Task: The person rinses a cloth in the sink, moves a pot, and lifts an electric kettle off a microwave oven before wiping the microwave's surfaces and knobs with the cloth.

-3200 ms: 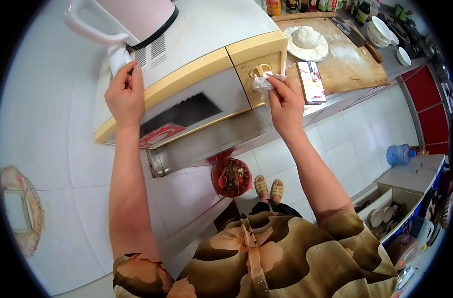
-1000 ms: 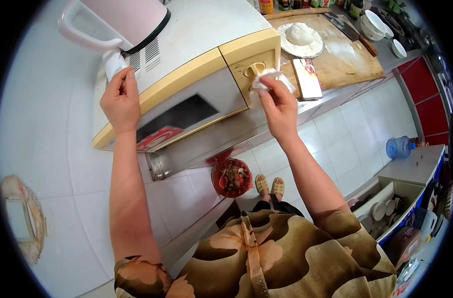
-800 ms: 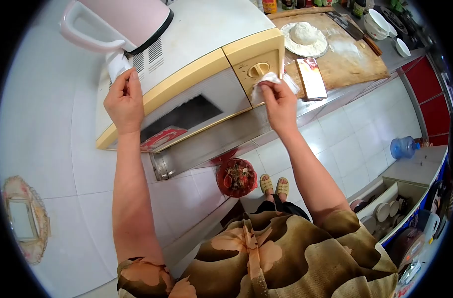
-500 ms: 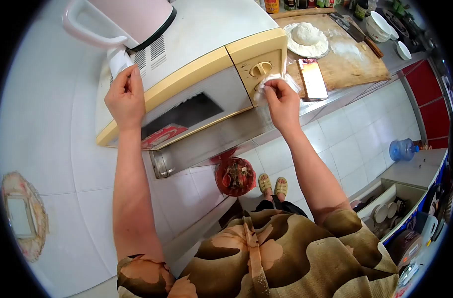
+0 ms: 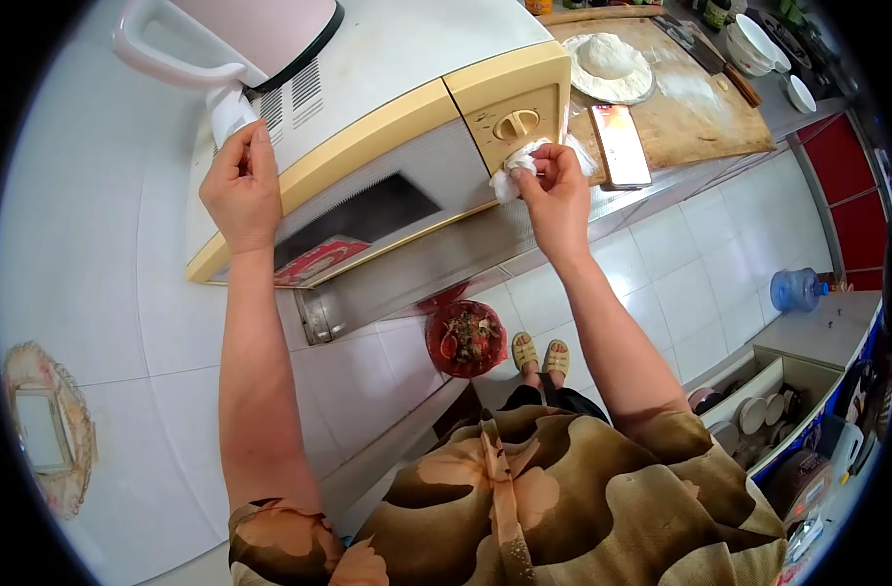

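Note:
A cream-and-yellow microwave stands on the counter, with a pink kettle on top. My left hand pinches a white strip that lies beneath the kettle's handle at the microwave's left side. In my right hand is a crumpled white tissue, held between thumb and fingers against the control panel, just below the yellow dial. To the right of that hand a lit phone rests at the edge of a wooden board.
A plate of flour with a mound and a cleaver lie on the board. White bowls sit behind it. Below are a red waste bin, an open drawer and a blue water bottle.
My right hand with the tissue has shifted about the lower control panel, and the tissue is now bunched at its left. My left hand keeps its pinch. The view has shifted slightly.

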`<action>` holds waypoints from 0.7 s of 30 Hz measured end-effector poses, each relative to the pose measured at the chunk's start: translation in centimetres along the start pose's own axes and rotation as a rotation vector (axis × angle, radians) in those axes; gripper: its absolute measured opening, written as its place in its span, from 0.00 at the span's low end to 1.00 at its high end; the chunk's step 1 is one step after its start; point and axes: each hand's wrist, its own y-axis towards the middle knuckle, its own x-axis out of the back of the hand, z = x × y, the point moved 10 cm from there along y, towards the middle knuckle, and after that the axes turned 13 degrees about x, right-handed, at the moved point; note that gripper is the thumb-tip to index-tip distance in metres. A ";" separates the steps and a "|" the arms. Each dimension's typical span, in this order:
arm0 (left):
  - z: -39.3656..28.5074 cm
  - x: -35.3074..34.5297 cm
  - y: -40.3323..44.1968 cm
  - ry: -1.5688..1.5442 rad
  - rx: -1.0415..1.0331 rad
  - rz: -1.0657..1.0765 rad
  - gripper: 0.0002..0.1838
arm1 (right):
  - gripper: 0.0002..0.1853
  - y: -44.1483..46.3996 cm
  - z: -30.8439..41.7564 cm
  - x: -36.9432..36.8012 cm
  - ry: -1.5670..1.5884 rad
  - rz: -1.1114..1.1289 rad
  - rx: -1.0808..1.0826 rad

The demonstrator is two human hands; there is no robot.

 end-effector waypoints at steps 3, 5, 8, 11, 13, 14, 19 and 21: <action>-0.1 -0.3 -0.4 0.009 -0.012 -0.003 0.07 | 0.10 -0.1 1.2 0.6 -0.209 -0.010 0.128; -0.1 0.2 0.1 0.014 -0.015 -0.030 0.07 | 0.08 0.3 3.0 1.0 -0.415 -0.034 0.369; -0.1 0.2 -0.3 0.023 -0.023 -0.022 0.07 | 0.07 -0.1 3.6 0.7 -0.558 0.035 0.380; -0.1 -0.2 -0.2 0.002 -0.008 -0.010 0.07 | 0.06 -1.4 4.8 -0.8 -0.654 0.040 0.599; -0.3 0.0 -0.2 0.027 -0.005 -0.027 0.07 | 0.05 -1.1 5.0 -0.8 -0.672 0.068 0.571; -0.4 0.1 -0.1 0.030 -0.009 -0.028 0.07 | 0.04 -0.9 4.8 -0.9 -0.693 0.100 0.538; -0.5 0.1 -0.2 0.027 -0.046 -0.023 0.06 | 0.03 -0.2 5.3 0.0 -0.658 0.090 0.560; -0.5 0.2 -0.2 0.012 -0.022 -0.014 0.06 | 0.03 -0.8 5.0 -0.9 -0.665 0.077 0.569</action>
